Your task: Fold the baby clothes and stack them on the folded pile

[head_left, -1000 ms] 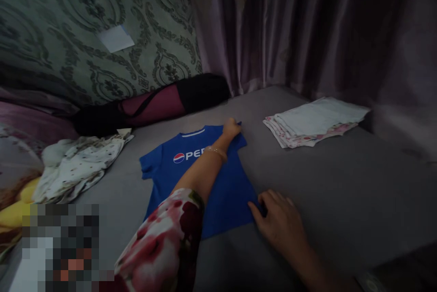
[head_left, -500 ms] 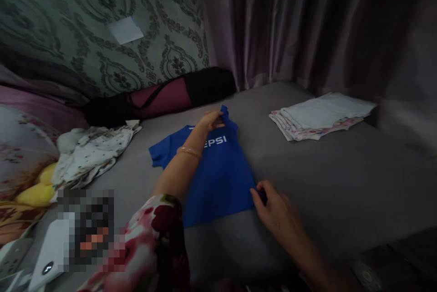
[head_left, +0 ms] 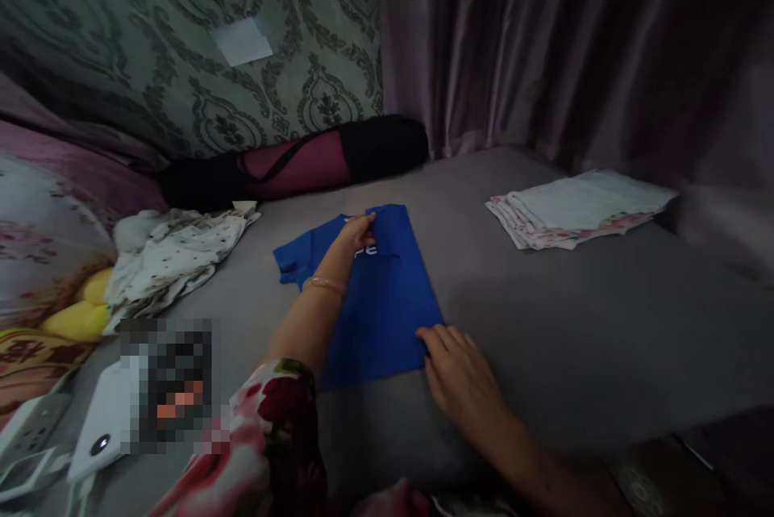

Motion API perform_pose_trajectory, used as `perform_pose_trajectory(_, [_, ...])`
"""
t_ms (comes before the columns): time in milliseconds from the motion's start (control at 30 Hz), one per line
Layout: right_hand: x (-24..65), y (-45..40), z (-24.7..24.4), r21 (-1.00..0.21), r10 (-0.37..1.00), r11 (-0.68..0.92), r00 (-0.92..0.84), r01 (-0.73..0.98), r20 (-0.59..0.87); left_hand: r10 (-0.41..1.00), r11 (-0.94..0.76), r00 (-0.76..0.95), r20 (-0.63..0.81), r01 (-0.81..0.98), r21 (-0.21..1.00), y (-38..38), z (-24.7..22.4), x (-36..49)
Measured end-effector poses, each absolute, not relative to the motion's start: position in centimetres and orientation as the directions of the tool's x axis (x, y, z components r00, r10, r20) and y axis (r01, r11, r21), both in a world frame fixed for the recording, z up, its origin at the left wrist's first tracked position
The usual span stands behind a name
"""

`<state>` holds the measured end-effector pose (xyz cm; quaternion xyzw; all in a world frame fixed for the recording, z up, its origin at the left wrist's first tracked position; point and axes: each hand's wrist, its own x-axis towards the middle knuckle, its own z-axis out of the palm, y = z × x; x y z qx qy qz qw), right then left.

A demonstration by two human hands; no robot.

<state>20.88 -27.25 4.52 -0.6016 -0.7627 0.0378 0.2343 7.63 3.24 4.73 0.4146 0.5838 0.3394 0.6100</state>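
Observation:
A blue T-shirt (head_left: 380, 315) with white letters lies on the grey sheet, its right sleeve and side turned inward over the front and partly covering the print. My left hand (head_left: 359, 233) pinches the folded sleeve near the collar. At the lower right corner of the shirt, my right hand (head_left: 455, 356) has its fingers closed on the hem edge; the fingertips are partly hidden. The other sleeve is spread out at the left.
Folded cloths (head_left: 580, 206) are stacked at the right. A crumpled spotted cloth (head_left: 187, 251) lies at the left, near a white device (head_left: 106, 420) and a power strip (head_left: 30, 428). Behind is a long black and maroon bag (head_left: 302, 162).
My left hand has brought the right sleeve inward over the letters. My right hand has moved slightly left with the hem corner. The camera view has shifted a little.

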Motion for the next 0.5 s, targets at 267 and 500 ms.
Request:
perform_pose_trajectory(267, [22.2,-27.5,5.3,-0.437,0.93,0.362,-0.282,0.824,0.237,0.928,0.373,-0.078,-0.365,0.189,0.908,3.0,3.4,7.8])
perform_pose_trajectory(500, [25.2,-23.3,6.4,-0.465,0.94,0.336,-0.257,0.819,0.226,0.951,0.307,-0.076,-0.299,0.325,0.895,3.3,2.6,8.1])
